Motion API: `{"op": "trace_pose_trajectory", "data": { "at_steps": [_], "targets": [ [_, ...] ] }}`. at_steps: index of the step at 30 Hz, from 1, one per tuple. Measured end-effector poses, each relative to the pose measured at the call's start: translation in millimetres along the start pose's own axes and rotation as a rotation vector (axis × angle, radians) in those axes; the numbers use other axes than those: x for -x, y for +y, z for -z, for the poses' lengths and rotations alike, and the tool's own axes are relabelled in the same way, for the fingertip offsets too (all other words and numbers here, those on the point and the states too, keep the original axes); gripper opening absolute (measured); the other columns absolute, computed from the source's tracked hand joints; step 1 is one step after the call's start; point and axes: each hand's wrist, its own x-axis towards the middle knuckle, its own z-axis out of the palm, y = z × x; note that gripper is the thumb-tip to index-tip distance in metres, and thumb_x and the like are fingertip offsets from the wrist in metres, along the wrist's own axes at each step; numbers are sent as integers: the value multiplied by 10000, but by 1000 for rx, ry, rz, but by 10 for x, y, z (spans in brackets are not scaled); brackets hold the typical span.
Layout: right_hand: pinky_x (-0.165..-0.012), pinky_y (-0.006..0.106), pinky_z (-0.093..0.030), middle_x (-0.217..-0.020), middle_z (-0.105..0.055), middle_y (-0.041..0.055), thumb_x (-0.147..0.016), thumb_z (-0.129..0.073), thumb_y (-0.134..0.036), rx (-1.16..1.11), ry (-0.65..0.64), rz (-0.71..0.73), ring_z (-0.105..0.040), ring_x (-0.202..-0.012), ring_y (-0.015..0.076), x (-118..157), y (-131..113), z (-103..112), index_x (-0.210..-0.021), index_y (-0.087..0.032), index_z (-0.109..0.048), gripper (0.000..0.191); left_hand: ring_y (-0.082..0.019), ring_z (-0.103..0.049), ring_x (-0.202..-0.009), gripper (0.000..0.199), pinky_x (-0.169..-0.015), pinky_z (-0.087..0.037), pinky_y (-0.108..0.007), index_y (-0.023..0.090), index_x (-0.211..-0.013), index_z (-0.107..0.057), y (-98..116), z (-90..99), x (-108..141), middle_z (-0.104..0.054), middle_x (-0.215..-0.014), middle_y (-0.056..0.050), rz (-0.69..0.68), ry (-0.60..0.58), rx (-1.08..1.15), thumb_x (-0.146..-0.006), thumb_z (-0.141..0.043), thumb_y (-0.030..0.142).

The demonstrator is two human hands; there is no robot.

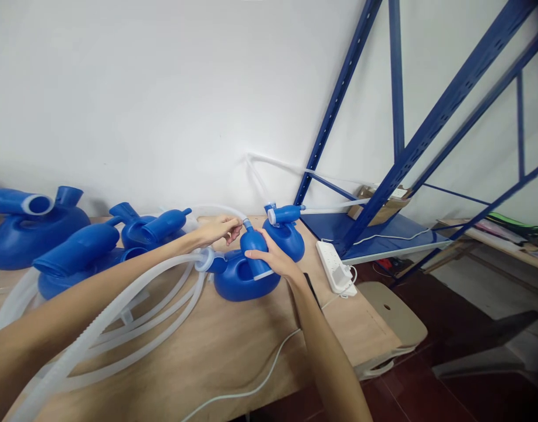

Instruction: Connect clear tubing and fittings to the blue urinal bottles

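My right hand (271, 255) is wrapped round a blue plastic cup-shaped funnel (254, 243) with a narrow nozzle at its top. A translucent tube (227, 209) meets that nozzle. Closed at the tube's end, beside the nozzle, is my left hand (225, 228), its fingertips pinched together. Below the funnel a squat blue urinal bottle (240, 287) with a handle stands on the table. A white cap (204, 259) with a thick translucent hose (150, 272) sits at the bottle's neck. Just behind on the right is another blue bottle (289, 240) with its own funnel and tube.
Several blue bottles, one of them at the far left (36, 234), stand along the wooden table (234, 351). A white power strip (334, 266) lies near the right edge, and a white cable (264, 378) crosses the front. Blue metal shelving (383, 234) holds a cardboard box (377, 211).
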Motion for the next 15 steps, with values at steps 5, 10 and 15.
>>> {"op": "trace_pose_trajectory", "data": {
  "at_steps": [5,10,15],
  "targets": [
    [-1159,464,-476,-1399,-657,33,-785,-856,-473,13,20,-35,-637,-1292,299,8,-3,2,-1492,-336,-507,800,-114,-508,-548,337,-558,-496,-254,185,-623,-535,47,-30,12,-558,-619,-19,39,12,47,-917,-541,351],
    [-1186,469,-444,-1433,-635,40,-771,-863,-477,28,15,-45,-609,-1334,309,-3,0,9,-1498,-334,-509,821,-103,-481,-494,281,-493,-456,-226,173,-595,-566,171,-28,34,-544,-556,-17,118,-14,44,-867,-565,239],
    [-1215,454,-411,-1477,-614,35,-775,-861,-468,28,17,-34,-570,-1389,302,-10,16,13,-1505,-341,-506,822,-94,-461,-447,313,-463,-443,-214,162,-559,-589,259,-60,5,-544,-516,-18,167,-55,14,-868,-565,203]
  ]
}}
